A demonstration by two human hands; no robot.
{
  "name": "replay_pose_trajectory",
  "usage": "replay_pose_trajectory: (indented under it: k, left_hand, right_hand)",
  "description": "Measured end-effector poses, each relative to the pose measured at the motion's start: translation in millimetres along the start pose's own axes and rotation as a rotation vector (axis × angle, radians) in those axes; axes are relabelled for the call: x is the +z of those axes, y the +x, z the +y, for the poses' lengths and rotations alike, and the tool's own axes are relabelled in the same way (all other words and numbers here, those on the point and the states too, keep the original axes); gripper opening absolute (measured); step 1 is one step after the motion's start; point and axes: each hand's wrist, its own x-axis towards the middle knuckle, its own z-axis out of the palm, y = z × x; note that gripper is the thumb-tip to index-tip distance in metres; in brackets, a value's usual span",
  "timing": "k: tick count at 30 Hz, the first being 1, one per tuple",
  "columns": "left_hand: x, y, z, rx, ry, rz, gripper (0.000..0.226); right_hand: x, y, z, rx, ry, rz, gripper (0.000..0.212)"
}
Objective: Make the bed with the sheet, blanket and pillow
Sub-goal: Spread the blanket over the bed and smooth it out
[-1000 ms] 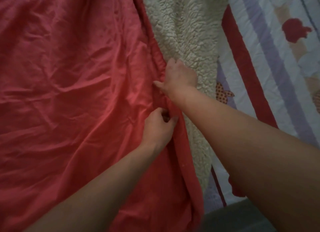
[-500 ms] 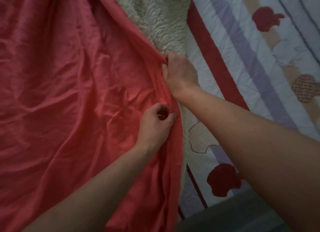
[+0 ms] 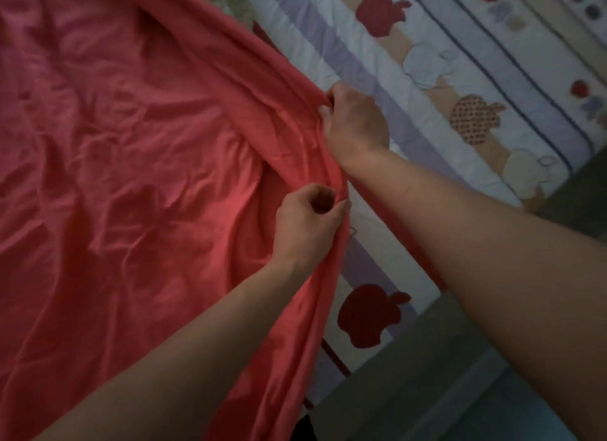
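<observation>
we hold the red blanket (image 3: 131,184) by its right edge, which runs away from us and slants left at the far end. our right hand (image 3: 356,125) clutches the bunched edge farther up. our left hand (image 3: 305,227) pinches it nearer to us. the uncovered apple-print sheet (image 3: 460,89) lies right of both hands, so we judge the pull goes rightward.

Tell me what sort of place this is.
Most likely a bedroom, seen from a bedside. A quilted apple-print sheet is spread flat, a red blanket lies over it with the left hand and right hand gripping its edge, and floor shows below.
</observation>
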Motion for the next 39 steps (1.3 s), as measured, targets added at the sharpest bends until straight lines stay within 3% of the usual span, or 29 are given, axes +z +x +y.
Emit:
replay_pose_trajectory:
  k: [13,22,34,39]
  left_hand:
    - [135.2,-36.8,34.7,0.096,0.317,-0.257,0.009]
    - [237.9,-78.0,26.9,0.124,0.491,-0.437,0.005]
    - [262.3,-79.6,-6.0,0.069,0.765,-0.486,0.008]
    - [253.5,-56.5,17.4,0.124,0.741,-0.432,0.027]
  right_hand:
    - [-62.0,-53.6,192.1,0.242,-0.017,0.017,0.022]
    - [-60.0,-116.6,320.2,0.401,0.038,-0.014,0.022]
    - [-53.3,-139.3,338.4,0.401,0.142,-0.068,0.022]
    - [-73.0,-121.2,312.2,0.324,0.123,-0.189,0.04]
